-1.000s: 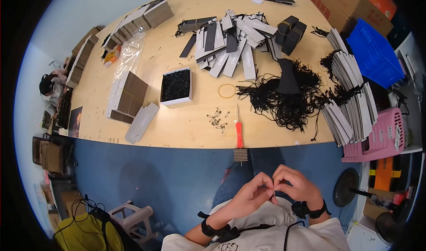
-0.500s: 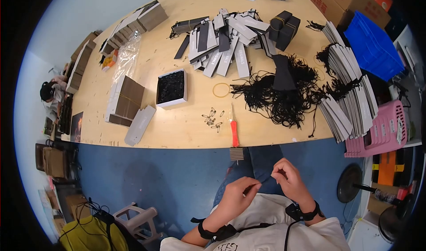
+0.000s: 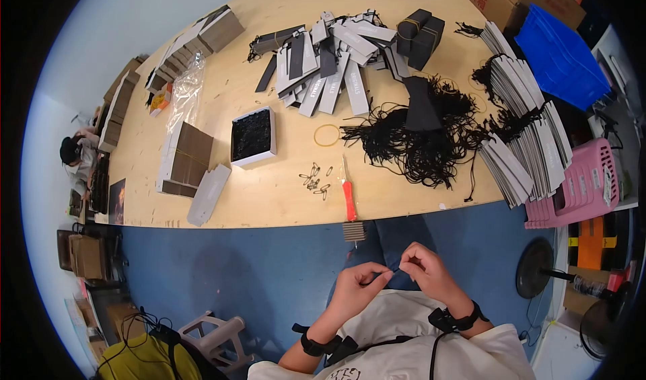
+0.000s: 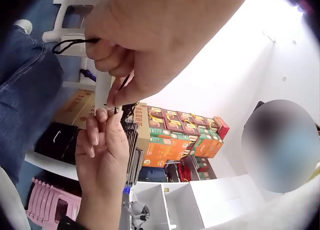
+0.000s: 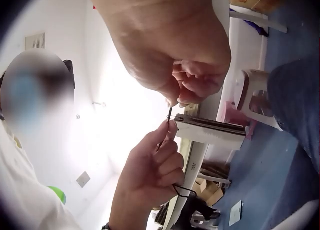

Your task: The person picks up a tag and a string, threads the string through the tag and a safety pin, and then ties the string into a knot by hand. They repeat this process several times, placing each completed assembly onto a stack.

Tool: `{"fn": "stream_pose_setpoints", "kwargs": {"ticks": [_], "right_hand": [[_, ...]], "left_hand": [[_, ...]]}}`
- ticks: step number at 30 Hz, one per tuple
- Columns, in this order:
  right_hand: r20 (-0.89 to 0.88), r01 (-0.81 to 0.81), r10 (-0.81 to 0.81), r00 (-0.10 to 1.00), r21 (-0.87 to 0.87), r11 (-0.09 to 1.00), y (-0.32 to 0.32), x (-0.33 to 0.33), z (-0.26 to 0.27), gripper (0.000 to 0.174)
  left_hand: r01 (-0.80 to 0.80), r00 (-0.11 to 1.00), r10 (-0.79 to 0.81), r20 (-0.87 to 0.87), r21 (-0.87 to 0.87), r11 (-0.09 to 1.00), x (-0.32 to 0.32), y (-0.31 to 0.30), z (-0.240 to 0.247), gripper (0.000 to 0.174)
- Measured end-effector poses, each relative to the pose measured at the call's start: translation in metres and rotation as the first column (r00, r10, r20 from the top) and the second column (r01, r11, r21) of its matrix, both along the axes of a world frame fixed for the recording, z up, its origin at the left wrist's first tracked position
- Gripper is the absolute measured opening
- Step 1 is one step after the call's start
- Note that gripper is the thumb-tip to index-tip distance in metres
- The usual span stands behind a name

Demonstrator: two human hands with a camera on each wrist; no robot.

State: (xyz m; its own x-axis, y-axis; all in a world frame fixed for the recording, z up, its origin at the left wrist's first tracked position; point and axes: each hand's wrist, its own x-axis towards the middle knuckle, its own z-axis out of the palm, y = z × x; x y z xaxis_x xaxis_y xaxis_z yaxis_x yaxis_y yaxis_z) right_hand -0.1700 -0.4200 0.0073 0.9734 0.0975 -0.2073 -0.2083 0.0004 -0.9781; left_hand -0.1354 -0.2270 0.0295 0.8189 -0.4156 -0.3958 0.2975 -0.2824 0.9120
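A thin black cord (image 5: 170,111) runs between the fingertips of both hands in the right wrist view. My left hand (image 3: 360,287) pinches it between thumb and forefinger, and a loop of the cord (image 4: 75,42) sticks out past its curled fingers in the left wrist view. My right hand (image 3: 428,272) pinches the cord's other end with thumb and forefinger, its fingertips close to the left ones. Both hands are above my lap, in front of the table edge. Several small metal pins (image 3: 313,178) and a red-handled tool (image 3: 348,198) lie near that edge.
On the table (image 3: 269,198) lie a heap of black cords (image 3: 431,155), a pile of grey and black tags (image 3: 330,70), a white box (image 3: 254,158) of black pieces and stacked tags (image 3: 185,155). A pink basket (image 3: 572,185) stands at right, a stool (image 3: 212,336) at lower left.
The hands, together a second ago, drew apart with the cord between them, then came closer again. The head view has shifted slightly, so the table items appear further left.
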Motion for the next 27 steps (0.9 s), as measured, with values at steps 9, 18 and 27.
{"fn": "stream_pose_setpoints", "kwargs": {"ticks": [9,18,27], "right_hand": [[0.332,0.066,0.068,0.941,-0.376,0.924,0.007,0.005,0.001,0.011],[0.311,0.025,0.117,0.943,-0.417,0.909,0.013,0.01,0.011,0.01],[-0.162,-0.163,0.177,0.971,0.093,0.982,0.001,0.014,0.02,0.014]], "left_hand": [[-0.393,0.856,0.215,-0.47,-0.323,0.861,-0.006,0.008,-0.007,0.013],[-0.152,0.973,0.167,0.16,-0.099,0.983,-0.021,-0.004,-0.021,0.013],[-0.265,0.964,0.241,-0.109,-0.357,0.896,-0.025,-0.009,-0.024,0.008]]}}
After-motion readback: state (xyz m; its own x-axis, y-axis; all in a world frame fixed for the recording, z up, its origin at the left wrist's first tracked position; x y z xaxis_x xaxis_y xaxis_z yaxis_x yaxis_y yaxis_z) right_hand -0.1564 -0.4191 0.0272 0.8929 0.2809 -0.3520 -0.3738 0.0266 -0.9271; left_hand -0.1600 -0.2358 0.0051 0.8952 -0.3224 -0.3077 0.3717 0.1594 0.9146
